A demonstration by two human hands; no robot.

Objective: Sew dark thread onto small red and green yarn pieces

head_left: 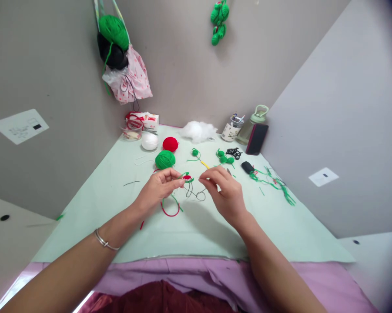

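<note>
At left hand (158, 188), small red yarn piece (187, 178), white-and-green edge

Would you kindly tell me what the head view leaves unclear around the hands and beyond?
In the head view:
Red-and-green crochet piece: left part covered by the left hand.
Right hand: whether it holds a needle, too small to tell.
Yellow handle: near end hidden behind the right hand.
Left wall label: print too small.

Looks woolly on the crochet piece (187, 178), matt on the green ball (165, 160), fluffy on the stuffing (198, 131), shiny metal on the bracelet (106, 244).
</note>
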